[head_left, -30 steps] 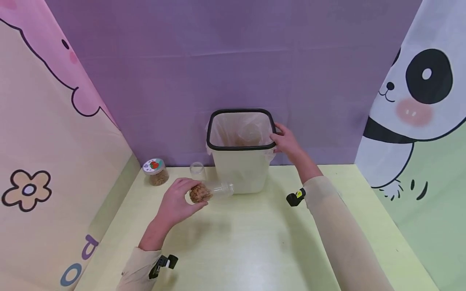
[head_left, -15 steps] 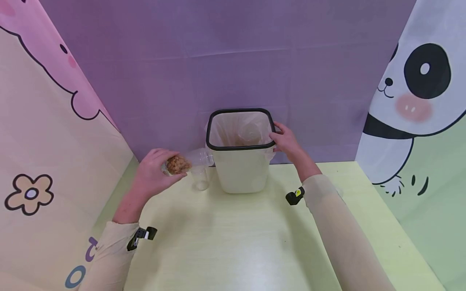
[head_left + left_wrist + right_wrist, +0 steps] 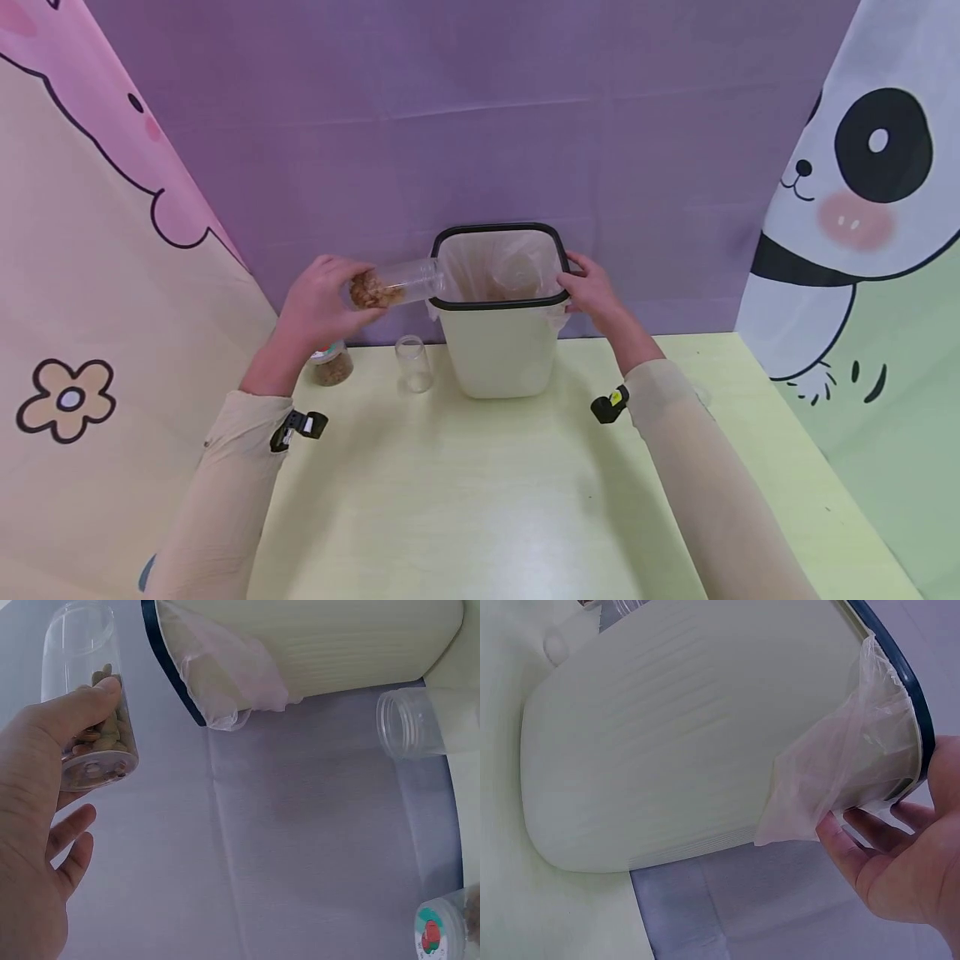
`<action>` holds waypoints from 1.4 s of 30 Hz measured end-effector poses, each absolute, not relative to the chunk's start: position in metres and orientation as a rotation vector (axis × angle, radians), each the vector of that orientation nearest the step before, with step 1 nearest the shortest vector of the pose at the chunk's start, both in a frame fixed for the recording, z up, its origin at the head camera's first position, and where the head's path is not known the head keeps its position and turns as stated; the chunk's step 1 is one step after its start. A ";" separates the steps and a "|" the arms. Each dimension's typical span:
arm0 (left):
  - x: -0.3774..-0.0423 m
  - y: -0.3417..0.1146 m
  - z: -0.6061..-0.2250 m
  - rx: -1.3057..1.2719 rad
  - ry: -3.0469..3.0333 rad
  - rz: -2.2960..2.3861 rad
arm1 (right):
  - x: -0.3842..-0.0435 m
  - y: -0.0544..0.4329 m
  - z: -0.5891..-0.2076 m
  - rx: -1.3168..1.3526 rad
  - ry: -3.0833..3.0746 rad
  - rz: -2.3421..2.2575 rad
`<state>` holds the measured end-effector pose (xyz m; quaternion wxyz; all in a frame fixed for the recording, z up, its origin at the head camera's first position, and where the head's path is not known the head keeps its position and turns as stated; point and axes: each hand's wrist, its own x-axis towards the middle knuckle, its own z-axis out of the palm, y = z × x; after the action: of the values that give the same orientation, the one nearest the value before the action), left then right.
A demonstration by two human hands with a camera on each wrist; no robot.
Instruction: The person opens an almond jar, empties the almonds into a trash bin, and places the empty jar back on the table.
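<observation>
My left hand point(image 3: 318, 300) grips the bottom end of a clear jar point(image 3: 411, 278), thumb and fingers around it. The jar lies nearly sideways, its mouth at the left rim of a cream trash can point(image 3: 495, 354). Brown, nut-like pieces point(image 3: 110, 729) sit in the jar's bottom end. On the can's other side, my right hand point(image 3: 590, 292) holds the black rim point(image 3: 907, 675), thumb on the near side and fingers by the overhanging clear bag point(image 3: 817, 765). Part of the fingers is hidden behind the can.
An uncapped clear jar point(image 3: 414, 364) stands on the table point(image 3: 465, 483) left of the can. Farther left is a lidded jar point(image 3: 332, 367) with brown contents, partly behind my left hand. A purple cloth wall point(image 3: 360, 167) rises close behind the can.
My left hand has swung left and up from low in front of the can, bringing the jar's mouth to the rim. My right hand stays on the rim.
</observation>
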<state>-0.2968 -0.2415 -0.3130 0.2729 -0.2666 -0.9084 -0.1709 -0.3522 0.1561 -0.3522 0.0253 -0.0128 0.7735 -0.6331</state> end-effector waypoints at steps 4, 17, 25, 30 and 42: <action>-0.308 -0.240 -0.307 -0.725 -2.463 -0.412 | -0.351 0.155 -0.352 -0.036 2.393 -1.954; -0.346 -0.227 -0.289 -0.748 -2.570 -0.270 | -0.349 0.152 -0.349 -0.021 2.394 -1.961; -0.358 -0.220 -0.275 -0.780 -2.579 -0.125 | -0.348 0.151 -0.350 -0.028 2.414 -1.948; -0.361 -0.217 -0.270 -0.798 -2.559 -0.068 | -0.347 0.150 -0.351 -0.023 2.415 -1.956; -0.361 -0.212 -0.266 -0.827 -2.525 -0.020 | -0.350 0.149 -0.352 -0.010 2.396 -1.975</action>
<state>-0.3610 -0.2125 -0.2657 0.2399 -0.3021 -0.9226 -0.0072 -0.3499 0.1494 -0.3523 0.0183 -0.0031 0.7714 -0.6360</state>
